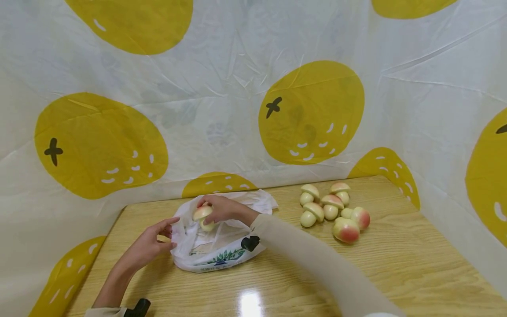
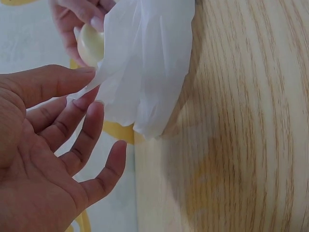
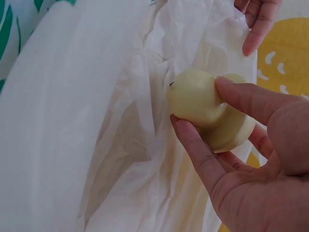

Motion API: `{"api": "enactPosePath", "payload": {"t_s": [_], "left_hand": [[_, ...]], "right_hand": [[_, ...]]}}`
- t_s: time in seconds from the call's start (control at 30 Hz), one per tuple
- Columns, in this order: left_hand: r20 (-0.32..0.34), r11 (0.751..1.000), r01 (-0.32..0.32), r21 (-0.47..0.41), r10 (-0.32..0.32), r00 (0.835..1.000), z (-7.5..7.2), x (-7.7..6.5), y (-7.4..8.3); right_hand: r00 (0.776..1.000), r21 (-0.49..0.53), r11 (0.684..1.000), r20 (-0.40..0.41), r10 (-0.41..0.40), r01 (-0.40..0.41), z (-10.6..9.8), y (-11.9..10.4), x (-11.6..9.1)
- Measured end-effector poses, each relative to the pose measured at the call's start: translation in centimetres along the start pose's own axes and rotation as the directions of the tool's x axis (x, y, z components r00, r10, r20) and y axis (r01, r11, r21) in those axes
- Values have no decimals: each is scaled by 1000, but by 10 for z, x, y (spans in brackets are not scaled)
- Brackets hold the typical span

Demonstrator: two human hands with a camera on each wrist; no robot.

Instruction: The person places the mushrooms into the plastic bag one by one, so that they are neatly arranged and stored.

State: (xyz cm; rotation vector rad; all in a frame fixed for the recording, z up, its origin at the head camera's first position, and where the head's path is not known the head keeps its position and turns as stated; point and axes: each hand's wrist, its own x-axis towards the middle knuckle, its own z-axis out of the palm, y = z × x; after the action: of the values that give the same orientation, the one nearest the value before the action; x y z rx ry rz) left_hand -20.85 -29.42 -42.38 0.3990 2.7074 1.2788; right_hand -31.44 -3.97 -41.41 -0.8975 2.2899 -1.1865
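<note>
My right hand (image 1: 222,208) grips a mushroom-shaped toy (image 1: 203,214) over the mouth of a white plastic bag (image 1: 222,263). In the right wrist view, thumb and fingers hold the toy mushroom (image 3: 195,96) by its pale round stem and cap. The bag lies crumpled on the table, with green leaf print on its near side. At the bag's left edge is my left hand (image 1: 148,246). The left wrist view shows its thumb and index finger pinching the rim of the bag (image 2: 149,63), the other fingers spread loosely.
On the right of the wooden table (image 1: 293,273) lies a group of several similar toy mushrooms (image 1: 330,207), cream with pinkish caps, two of them tipped over (image 1: 346,230). A white curtain (image 1: 214,127) with yellow fruit print hangs behind the table and along its sides.
</note>
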Motion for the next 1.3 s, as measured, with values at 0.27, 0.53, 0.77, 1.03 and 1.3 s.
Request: {"api": "enactPosePath", "payload": {"t_s": [0.27,0.53,0.77,1.03,1.3], "left_hand": [[4,1000,-7,1,7,1000,0,0,-2],[9,1000,-7,4,7,1000,0,0,-2],[13,1000,-7,8,6,1000,0,0,-3],[4,1000,-12,9,12,1000,1,1,-3],[7,1000,-10,-9,10,1000,1,-1,0]], "right_hand": [[1000,-41,999,-21,10,-11,6,4,6],[996,-102,992,-48,74,-79,10,1,8],[993,-170,979,-25,112,-114,8,-3,4],[995,-281,955,-57,84,-97,9,-2,3],[992,-315,940,-28,124,-126,-6,-11,-12]]}}
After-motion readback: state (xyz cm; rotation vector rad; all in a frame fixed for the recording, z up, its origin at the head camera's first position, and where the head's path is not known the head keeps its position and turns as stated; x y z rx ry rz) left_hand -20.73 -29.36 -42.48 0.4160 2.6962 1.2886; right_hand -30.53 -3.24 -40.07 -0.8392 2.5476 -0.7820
